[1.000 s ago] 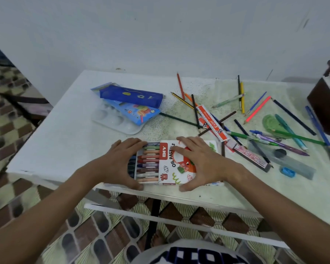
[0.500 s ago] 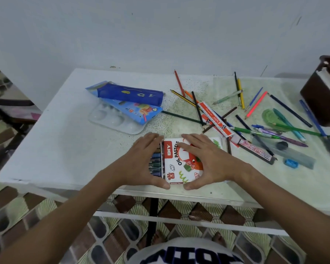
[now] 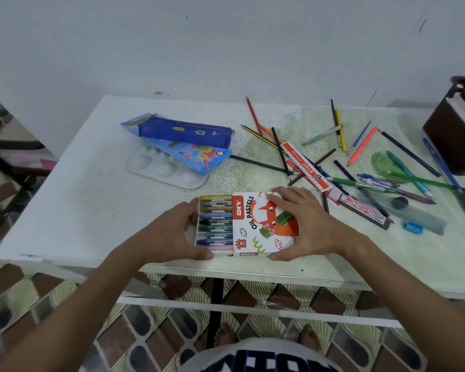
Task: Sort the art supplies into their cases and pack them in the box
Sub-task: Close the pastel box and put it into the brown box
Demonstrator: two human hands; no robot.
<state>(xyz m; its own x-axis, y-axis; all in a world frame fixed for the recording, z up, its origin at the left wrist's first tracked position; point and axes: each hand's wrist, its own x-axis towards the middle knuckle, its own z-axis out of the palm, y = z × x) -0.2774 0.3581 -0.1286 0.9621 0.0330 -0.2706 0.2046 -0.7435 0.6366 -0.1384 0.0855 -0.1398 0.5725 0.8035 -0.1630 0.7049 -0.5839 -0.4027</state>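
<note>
The left hand [image 3: 172, 234] curls its fingers and thumb around the open end of the tray [image 3: 215, 222] of pastels, while the right hand [image 3: 305, 226] clasps the sleeve [image 3: 263, 224] with fingers spread on top and thumb at the near edge. The pack sits at the near edge of the table [image 3: 78, 197]. Behind it lie a palette [image 3: 161, 170], a blue pencil case [image 3: 183, 131] and scattered pencils [image 3: 360, 146]; a brown box [image 3: 457, 130] stands far right. The sleeve reads "DIY OIL PASTELS".
</note>
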